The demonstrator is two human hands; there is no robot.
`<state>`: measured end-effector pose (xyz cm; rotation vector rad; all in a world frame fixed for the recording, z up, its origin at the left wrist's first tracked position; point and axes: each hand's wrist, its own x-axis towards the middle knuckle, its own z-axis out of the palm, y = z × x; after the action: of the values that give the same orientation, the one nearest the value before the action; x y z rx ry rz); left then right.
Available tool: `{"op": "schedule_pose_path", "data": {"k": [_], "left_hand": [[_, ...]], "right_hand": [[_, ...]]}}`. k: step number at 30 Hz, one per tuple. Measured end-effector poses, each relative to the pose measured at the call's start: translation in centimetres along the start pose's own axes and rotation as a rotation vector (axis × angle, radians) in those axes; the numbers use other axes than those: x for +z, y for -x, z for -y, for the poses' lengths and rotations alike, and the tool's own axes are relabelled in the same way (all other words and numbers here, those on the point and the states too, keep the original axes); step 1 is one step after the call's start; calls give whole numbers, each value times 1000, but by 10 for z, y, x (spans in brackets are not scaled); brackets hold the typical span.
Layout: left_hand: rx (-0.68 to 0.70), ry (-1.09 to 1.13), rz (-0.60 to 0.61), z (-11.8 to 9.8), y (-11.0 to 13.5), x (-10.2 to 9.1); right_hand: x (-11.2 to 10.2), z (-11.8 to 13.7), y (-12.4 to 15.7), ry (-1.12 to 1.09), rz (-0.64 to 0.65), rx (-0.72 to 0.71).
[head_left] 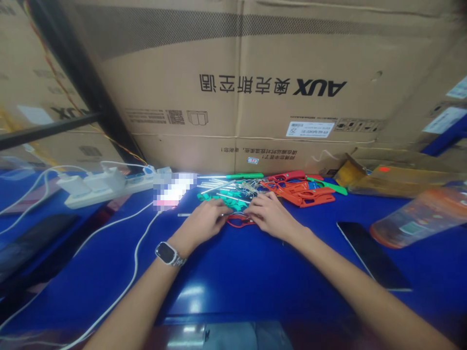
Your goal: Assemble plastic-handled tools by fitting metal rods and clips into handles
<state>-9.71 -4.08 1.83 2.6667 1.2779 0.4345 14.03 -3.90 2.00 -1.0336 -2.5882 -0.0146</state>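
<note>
Being clamped in left hand (204, 221), near the far edge of the surface (255, 272): red frame (239, 222). Right hand (270, 216): grip cannot be told. Adjacent metal rods (219, 184) risk being snagged, scattered.

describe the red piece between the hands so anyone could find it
Below the brown cardboard box marked AUX, a heap of red and green plastic handles lies on the blue table. The thin red plastic loop sits at its near edge, between the left hand and right hand, the red piece nearest the person.
</note>
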Motion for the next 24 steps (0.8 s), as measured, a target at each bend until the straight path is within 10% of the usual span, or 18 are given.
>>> {"op": "schedule_pose_path", "data": {"k": [24], "left_hand": [[-17,314,-24,7,-2,7]], "right_hand": [[12,23,15,85,-16,207]]}}
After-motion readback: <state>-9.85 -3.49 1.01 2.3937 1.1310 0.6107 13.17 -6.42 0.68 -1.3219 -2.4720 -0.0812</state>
